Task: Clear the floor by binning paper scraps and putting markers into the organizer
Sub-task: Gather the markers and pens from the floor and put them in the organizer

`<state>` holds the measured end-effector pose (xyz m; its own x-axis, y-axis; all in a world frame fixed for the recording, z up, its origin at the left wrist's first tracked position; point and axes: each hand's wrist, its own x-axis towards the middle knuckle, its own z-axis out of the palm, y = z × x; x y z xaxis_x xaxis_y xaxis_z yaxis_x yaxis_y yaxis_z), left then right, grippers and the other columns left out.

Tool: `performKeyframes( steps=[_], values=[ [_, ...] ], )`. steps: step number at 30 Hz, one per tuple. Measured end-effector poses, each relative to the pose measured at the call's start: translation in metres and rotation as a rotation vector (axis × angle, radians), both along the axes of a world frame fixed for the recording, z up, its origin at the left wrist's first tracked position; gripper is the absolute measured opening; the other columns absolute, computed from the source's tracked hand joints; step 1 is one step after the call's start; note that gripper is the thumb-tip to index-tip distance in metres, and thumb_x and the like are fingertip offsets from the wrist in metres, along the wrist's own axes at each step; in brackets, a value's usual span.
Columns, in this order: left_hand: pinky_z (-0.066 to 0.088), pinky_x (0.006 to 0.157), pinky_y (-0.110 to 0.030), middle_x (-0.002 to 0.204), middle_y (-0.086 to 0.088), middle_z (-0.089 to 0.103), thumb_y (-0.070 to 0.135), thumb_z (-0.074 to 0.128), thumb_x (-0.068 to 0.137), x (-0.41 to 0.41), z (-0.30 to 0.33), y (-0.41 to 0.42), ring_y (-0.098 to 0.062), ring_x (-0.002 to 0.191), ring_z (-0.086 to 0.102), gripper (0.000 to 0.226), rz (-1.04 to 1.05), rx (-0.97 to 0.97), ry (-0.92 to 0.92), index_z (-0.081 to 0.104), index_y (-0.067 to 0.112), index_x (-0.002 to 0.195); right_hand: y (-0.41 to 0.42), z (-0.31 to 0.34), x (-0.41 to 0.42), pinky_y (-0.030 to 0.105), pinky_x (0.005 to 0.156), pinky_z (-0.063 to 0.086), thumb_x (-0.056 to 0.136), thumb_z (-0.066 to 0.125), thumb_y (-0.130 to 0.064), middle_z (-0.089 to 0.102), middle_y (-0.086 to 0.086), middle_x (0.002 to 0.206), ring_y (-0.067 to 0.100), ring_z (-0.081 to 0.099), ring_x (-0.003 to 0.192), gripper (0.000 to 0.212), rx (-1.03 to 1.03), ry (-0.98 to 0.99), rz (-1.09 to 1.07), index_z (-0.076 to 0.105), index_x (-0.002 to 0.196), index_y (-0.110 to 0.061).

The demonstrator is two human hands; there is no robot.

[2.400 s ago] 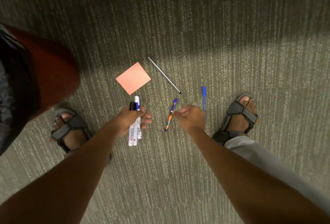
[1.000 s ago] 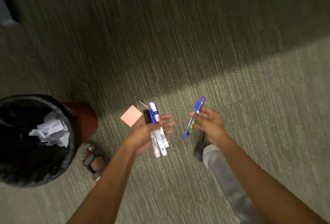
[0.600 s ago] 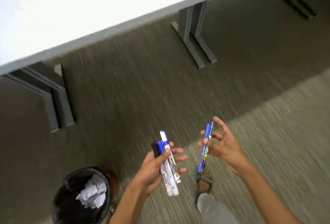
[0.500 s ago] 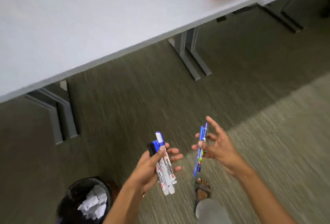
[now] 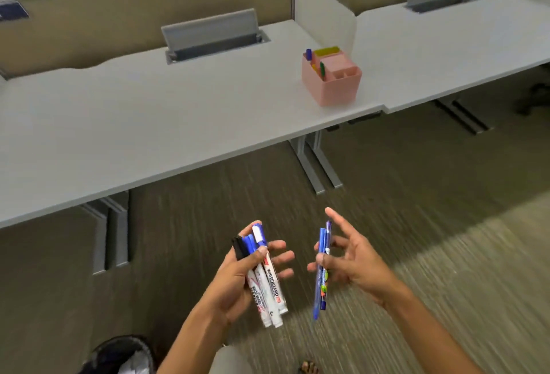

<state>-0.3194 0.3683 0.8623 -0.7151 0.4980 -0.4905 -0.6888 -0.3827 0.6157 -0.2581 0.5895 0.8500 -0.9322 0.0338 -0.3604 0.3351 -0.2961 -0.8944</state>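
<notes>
My left hand grips a bundle of white whiteboard markers with blue and black caps, held upright over the carpet. Two blue pens are pinched between thumb and fingers of my right hand, whose other fingers are spread. The pink organizer stands on the grey desk ahead and to the right, well beyond both hands, with a few markers and a yellow pad in its compartments.
A black bin with crumpled white paper sits at the bottom left by my leg. Grey desk legs stand under the desk. A low divider panel rises behind the organizer. Carpet lies between me and the desk.
My right hand picked two pens off the floor. I rose and the view swung up from the carpet to the desk and organizer. The pink note and thin rod dropped from view.
</notes>
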Motion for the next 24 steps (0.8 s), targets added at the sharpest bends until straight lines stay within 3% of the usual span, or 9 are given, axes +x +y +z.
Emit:
performKeyframes(
  steps=[5,9,17,21,24],
  values=[
    [0.059,0.076,-0.055,0.109,-0.029,0.069,0.006,0.047,0.096,-0.034,0.019,0.038,-0.042,0.103,0.068,0.039,0.026,0.012,-0.035,0.048,0.015,0.133,0.021,0.007,-0.036,0.043,0.066,0.060,0.078,0.073,0.007,0.062,0.014,0.102,0.042,0.071,0.086,0.072,-0.001,0.015,0.006,0.051,0.134,-0.032],
    [0.060,0.076,-0.052,0.111,-0.028,0.069,0.008,0.046,0.098,-0.079,0.024,0.067,-0.039,0.103,0.069,0.037,0.069,0.027,-0.104,0.045,0.015,0.134,0.034,0.010,-0.079,0.034,0.056,0.057,0.080,0.071,0.008,0.060,0.014,0.104,0.036,0.072,0.083,0.060,-0.010,0.010,-0.047,0.056,0.126,-0.028],
    [0.061,0.072,-0.050,0.102,-0.026,0.073,0.012,0.050,0.097,-0.218,0.019,0.131,-0.037,0.095,0.072,0.031,0.032,0.010,-0.096,0.047,0.010,0.128,0.092,0.020,-0.195,0.036,0.054,0.057,0.077,0.071,0.008,0.061,0.020,0.107,0.040,0.071,0.081,0.058,0.022,0.012,-0.155,0.056,0.124,-0.022],
    [0.058,0.073,-0.049,0.081,-0.019,0.075,0.013,0.052,0.096,-0.295,0.030,0.165,-0.030,0.073,0.075,0.018,0.051,-0.066,-0.070,0.055,0.009,0.113,0.131,0.042,-0.260,0.041,0.061,0.059,0.078,0.069,0.008,0.062,0.022,0.107,0.041,0.072,0.086,0.054,0.075,0.025,-0.275,0.056,0.120,-0.022],
    [0.056,0.084,-0.051,0.085,-0.017,0.072,0.015,0.055,0.095,-0.352,0.045,0.192,-0.031,0.080,0.072,0.014,0.018,-0.109,-0.009,0.059,0.010,0.108,0.162,0.064,-0.307,0.049,0.071,0.061,0.081,0.068,0.005,0.064,0.019,0.111,0.036,0.073,0.089,0.056,0.148,0.057,-0.351,0.053,0.125,-0.026]
  ],
)
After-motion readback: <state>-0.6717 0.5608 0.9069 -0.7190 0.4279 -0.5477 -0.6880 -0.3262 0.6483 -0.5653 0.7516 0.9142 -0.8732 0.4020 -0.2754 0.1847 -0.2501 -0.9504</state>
